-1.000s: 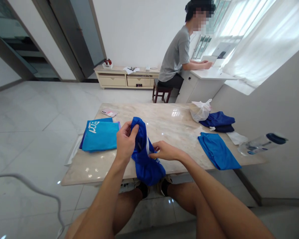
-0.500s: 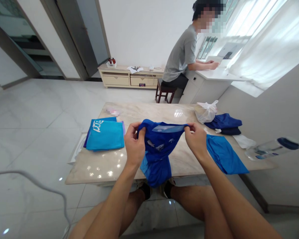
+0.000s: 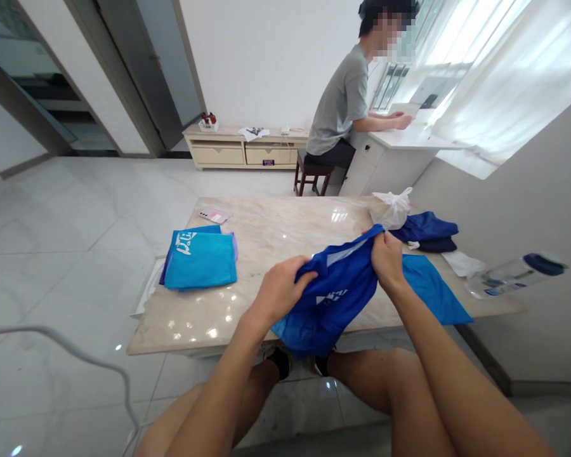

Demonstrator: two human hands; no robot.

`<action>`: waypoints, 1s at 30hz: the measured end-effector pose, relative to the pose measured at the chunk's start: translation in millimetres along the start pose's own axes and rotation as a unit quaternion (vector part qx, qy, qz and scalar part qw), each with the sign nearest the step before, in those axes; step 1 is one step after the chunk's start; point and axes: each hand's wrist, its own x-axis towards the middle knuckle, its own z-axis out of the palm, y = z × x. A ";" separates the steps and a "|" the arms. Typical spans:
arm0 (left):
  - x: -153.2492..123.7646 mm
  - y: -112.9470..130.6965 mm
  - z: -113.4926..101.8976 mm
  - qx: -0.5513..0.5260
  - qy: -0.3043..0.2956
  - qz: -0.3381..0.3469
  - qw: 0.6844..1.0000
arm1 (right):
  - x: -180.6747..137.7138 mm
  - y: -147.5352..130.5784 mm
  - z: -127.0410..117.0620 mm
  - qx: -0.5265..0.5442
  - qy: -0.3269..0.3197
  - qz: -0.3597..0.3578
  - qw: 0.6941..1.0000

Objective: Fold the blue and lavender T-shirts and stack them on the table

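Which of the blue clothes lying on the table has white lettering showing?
The folded turquoise garment on the left. The flat blue piece on the right and the navy pile behind it show none.

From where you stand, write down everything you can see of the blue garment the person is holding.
The blue garment is thin, smooth, slightly glossy fabric, perhaps synthetic sportswear, mostly royal blue with a lighter blue area along its lower part. It bears a white printed logo and a pale strip near its upper edge. It is bunched, not laid flat: the left hand grips one fold, and the right hand pinches the upper end. It hangs above the marble table, its lower part sagging toward the near edge.
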 end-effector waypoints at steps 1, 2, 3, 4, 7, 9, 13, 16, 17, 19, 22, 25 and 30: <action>-1.0 -0.1 3.8 0.028 -0.045 -0.011 0.999 | 0.3 2.8 0.9 -0.006 -0.010 0.014 1.000; -2.1 0.6 6.5 0.042 -0.072 -0.007 0.997 | -0.3 3.8 1.5 -0.005 -0.004 0.013 1.000; -3.2 1.9 7.6 0.038 -0.077 0.006 0.996 | -1.5 3.1 1.4 0.005 0.013 0.001 1.000; -4.0 3.2 6.6 0.019 -0.058 0.020 0.998 | -3.1 0.7 0.6 0.022 0.036 -0.017 0.999; -2.4 0.5 -6.3 -0.029 0.082 0.005 0.996 | -8.6 -11.8 -4.4 0.061 0.064 -0.063 0.994; 1.4 -10.5 -16.9 -0.003 0.165 -0.067 0.984 | -11.6 -19.4 -7.1 0.052 0.020 -0.075 0.996; 7.5 -38.9 -28.9 -0.068 0.189 -0.179 0.963 | -15.4 -28.0 -10.1 0.011 -0.119 -0.076 0.990; 8.6 -46.7 -36.8 -0.178 0.230 -0.183 0.939 | -18.8 -34.4 -14.6 0.018 -0.225 -0.071 0.971; 8.7 -46.7 -40.2 -0.187 0.262 -0.181 0.929 | -20.6 -36.7 -16.2 0.021 -0.270 -0.066 0.960; 8.8 -45.3 -47.1 -0.185 0.326 -0.173 0.911 | -25.2 -40.0 -18.1 0.009 -0.378 -0.048 0.924; 8.1 -44.1 -54.3 -0.180 0.391 -0.164 0.888 | -30.9 -38.5 -15.2 -0.061 -0.496 -0.042 0.865; 6.4 -43.4 -56.8 -0.137 0.418 -0.155 0.885 | -30.3 -31.0 -10.1 -0.114 -0.394 -0.093 0.907; 7.4 -35.9 -57.9 -0.100 0.240 -0.191 0.947 | -22.0 -18.3 -12.3 -0.075 -0.133 -0.118 0.981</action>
